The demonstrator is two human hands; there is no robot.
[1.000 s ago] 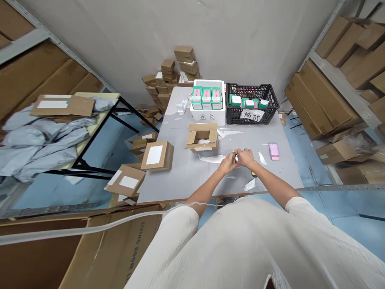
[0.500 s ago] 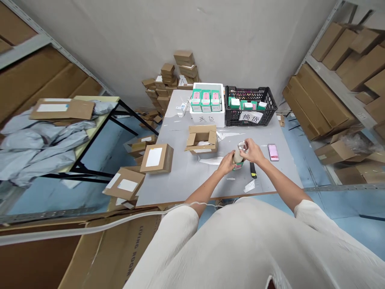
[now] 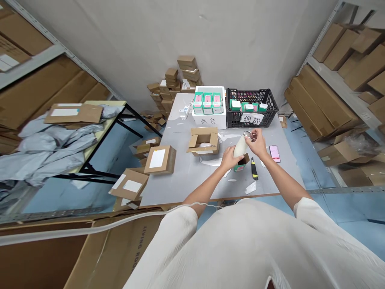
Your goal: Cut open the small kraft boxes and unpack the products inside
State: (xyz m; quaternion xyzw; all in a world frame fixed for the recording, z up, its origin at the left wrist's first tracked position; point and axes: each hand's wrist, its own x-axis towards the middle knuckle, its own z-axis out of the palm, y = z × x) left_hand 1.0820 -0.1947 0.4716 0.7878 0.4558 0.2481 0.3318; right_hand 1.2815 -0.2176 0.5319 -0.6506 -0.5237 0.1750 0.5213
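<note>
- Cartons on the floor near the camera, far left of both hands, carry partly readable print, "LIVING ROOM" (image 3: 136, 251); the rest is cut off.
- Sealed brown parcels (image 3: 159, 159) with white labels sit at the bench edge, well left of the left hand, seemingly stacked aside as finished; their label text is too small to read.
- An open cardboard box (image 3: 204, 140) lies just left of the hands, flaps up, within easy reach.
- The left hand (image 3: 229, 157) has its grip closed around the small green carton (image 3: 241, 163), steadying it on the bench (image 3: 186, 176).
- The right hand (image 3: 256, 140) pinches the top of the white bottle (image 3: 240, 147), which stands tilted, its lower end in the carton's mouth, between the two hands.
- A black-and-yellow knife (image 3: 253, 168) lies just right of the carton.
- A pink phone (image 3: 274, 153) rests right of the right hand.
- Beyond the hands, the white foam box (image 3: 210, 119) and black basket (image 3: 252, 105) bear handwritten Chinese labels, apparently "退货" and "换货".
</note>
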